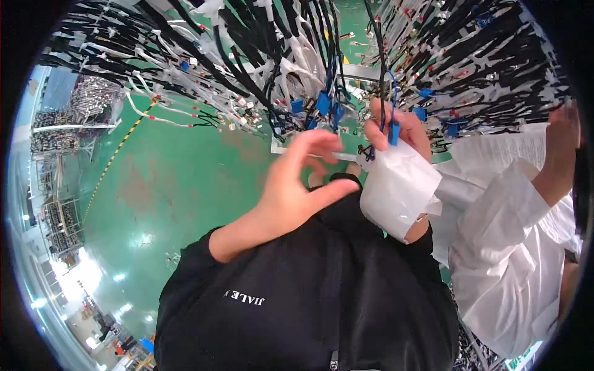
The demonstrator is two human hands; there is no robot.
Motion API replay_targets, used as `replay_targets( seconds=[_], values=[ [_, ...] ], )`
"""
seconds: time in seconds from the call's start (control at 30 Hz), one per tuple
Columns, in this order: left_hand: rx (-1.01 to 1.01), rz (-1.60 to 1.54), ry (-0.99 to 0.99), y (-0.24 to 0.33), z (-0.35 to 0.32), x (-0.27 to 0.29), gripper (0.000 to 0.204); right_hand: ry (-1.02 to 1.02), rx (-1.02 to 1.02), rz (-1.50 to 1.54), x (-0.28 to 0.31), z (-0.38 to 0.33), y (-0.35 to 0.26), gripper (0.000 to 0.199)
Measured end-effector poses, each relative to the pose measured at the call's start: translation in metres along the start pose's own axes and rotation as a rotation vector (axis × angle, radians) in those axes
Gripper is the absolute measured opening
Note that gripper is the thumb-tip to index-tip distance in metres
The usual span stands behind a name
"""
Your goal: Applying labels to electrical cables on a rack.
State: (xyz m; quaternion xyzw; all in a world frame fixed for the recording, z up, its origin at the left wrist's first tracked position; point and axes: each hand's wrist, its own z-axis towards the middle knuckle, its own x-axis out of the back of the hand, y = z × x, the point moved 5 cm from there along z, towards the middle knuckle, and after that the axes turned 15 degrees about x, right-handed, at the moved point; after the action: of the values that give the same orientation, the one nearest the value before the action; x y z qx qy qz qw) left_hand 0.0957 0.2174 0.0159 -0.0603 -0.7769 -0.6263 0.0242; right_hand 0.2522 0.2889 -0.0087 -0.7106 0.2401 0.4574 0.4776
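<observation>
My left hand (294, 182) is raised in front of my chest, its fingers apart and curved, with nothing between them; its fingertips are slightly blurred. To its right, my right hand (411, 130) has its fingers closed around a wire harness with a blue connector (394, 132) at its lower end. Dark thin wires run up from that connector into the hanging bundles. A white plastic-like sheet or bag (399, 188) covers my right wrist and forearm; how it is fastened is hidden. Just left of the right hand are small dark wire ends (366, 152).
Dense hanging wire harnesses (235, 49) with white and blue connectors fill the far side, and more harnesses (470, 62) hang at the right. A co-worker's white sleeve (501, 235) and hand (562, 139) are close on my right. Racks (62, 229) stand at the left beyond the green floor (161, 167).
</observation>
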Motion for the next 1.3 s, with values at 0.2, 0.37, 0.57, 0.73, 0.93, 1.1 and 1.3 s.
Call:
replay_targets(
  seconds=[0.2, 0.37, 0.57, 0.73, 0.93, 1.1, 1.3],
  values=[
    [0.235, -0.349, -0.109, -0.02, 0.013, -0.014, 0.039, 0.155, 0.169, -0.325, 0.0, -0.026, 0.001, 0.03],
    [-0.566, 0.392, 0.355, 0.021, -0.004, -0.003, 0.035, -0.103, 0.261, -0.905, -0.006, -0.047, 0.008, 0.035],
    [-0.689, 0.435, 0.106, 0.028, -0.003, -0.01, 0.045, 0.011, 0.302, -0.717, -0.001, -0.052, 0.034, 0.031],
    [0.018, -0.144, -0.085, -0.012, 0.012, 0.007, 0.061, -0.005, 0.362, -0.603, -0.006, -0.043, 0.029, 0.031],
    [0.626, -0.387, -0.511, -0.046, 0.014, 0.013, 0.047, -0.005, 0.313, -0.543, 0.016, -0.033, 0.017, 0.028],
    [0.523, -0.4, -0.416, -0.046, 0.011, 0.04, 0.047, 0.349, 0.471, -0.821, 0.04, -0.055, -0.024, 0.037],
    [0.244, -0.369, -0.313, -0.04, 0.011, 0.015, 0.046, 0.136, 0.021, -0.655, 0.021, -0.084, -0.002, 0.044]
  ],
)
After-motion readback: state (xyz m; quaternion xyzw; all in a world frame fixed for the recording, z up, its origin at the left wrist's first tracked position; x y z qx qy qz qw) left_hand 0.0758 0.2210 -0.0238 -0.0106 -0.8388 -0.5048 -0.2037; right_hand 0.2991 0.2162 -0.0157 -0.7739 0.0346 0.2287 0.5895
